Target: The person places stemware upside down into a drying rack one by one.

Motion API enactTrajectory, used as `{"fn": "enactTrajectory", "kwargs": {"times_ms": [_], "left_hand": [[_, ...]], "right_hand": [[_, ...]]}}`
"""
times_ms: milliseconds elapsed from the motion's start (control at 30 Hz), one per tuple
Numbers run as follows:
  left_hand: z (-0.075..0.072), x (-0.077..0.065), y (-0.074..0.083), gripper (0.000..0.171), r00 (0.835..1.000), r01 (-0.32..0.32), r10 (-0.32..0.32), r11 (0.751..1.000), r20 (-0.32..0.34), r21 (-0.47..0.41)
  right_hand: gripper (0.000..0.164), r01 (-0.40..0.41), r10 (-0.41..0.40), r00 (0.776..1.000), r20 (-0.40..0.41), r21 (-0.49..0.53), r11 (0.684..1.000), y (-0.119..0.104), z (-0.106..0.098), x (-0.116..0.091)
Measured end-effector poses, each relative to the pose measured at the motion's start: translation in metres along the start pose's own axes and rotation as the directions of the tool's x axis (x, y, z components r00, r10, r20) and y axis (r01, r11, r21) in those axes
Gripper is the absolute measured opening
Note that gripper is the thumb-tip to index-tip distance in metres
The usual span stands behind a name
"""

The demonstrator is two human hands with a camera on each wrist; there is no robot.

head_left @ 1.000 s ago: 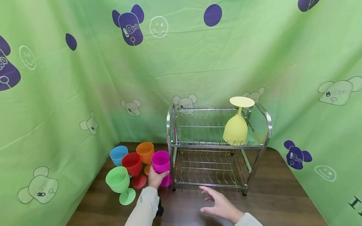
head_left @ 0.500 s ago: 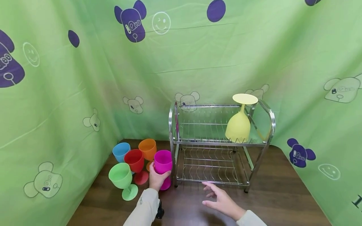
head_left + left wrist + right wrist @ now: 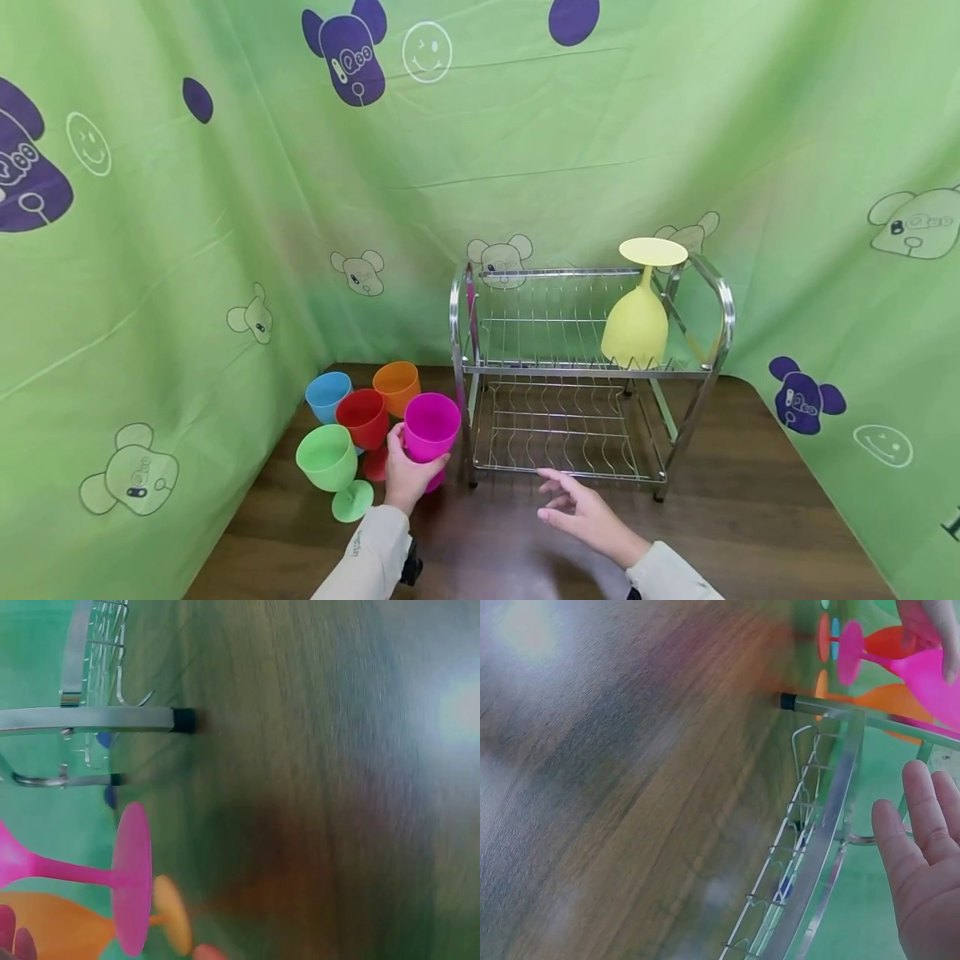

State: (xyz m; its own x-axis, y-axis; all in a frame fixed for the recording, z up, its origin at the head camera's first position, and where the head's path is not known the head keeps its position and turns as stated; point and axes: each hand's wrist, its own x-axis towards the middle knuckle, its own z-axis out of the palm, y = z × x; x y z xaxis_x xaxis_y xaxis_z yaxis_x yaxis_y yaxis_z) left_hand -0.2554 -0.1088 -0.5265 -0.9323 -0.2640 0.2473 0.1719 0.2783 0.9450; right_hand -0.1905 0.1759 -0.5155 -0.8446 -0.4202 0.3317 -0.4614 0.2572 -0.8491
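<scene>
My left hand [image 3: 407, 477] grips a magenta plastic goblet [image 3: 432, 427] by its bowl, with the rim facing up. In the right wrist view the goblet's foot [image 3: 850, 654] appears raised off the table. Beside it stand a red goblet [image 3: 363, 421], an orange goblet [image 3: 397, 387], a blue goblet [image 3: 327, 398] and a light green goblet [image 3: 328, 460], all upright. My right hand [image 3: 588, 517] hovers before the metal dish rack [image 3: 577, 372], fingers loosely extended, holding nothing. Upside down on the rack's upper tier, at the right, sits a yellow goblet [image 3: 635, 329].
The two-tier rack stands on a dark wooden table [image 3: 757, 517], its left side post [image 3: 459, 383] close to the magenta goblet. Green printed cloth [image 3: 420, 183] encloses the table at the back and sides.
My left hand has lifted the magenta goblet slightly and brought it a little toward me. The right hand has barely moved. The head view has shifted slightly.
</scene>
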Motion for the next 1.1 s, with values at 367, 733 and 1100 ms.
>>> {"fn": "enactTrajectory", "kwargs": {"times_ms": [367, 733, 1100], "left_hand": [[-0.028, -0.010, 0.029, 0.084, 0.859, -0.508, 0.458, 0.822, 0.230, 0.258], [-0.022, -0.009, 0.051, 0.094, 0.267, -0.958, 0.871, 0.195, 0.413, 0.208], [-0.015, -0.013, 0.066, 0.074, -0.041, -0.971, 0.833, -0.164, 0.552, 0.176]], "right_hand": [[0.049, -0.061, 0.061, 0.998, 0.006, 0.180, 0.982, -0.008, -0.009, 0.008], [0.048, -0.286, 0.271, 0.958, 0.096, 0.210, 0.935, -0.022, -0.015, 0.020], [0.051, -0.367, 0.278, 0.904, 0.324, 0.258, 0.894, -0.036, -0.019, 0.032]]}}
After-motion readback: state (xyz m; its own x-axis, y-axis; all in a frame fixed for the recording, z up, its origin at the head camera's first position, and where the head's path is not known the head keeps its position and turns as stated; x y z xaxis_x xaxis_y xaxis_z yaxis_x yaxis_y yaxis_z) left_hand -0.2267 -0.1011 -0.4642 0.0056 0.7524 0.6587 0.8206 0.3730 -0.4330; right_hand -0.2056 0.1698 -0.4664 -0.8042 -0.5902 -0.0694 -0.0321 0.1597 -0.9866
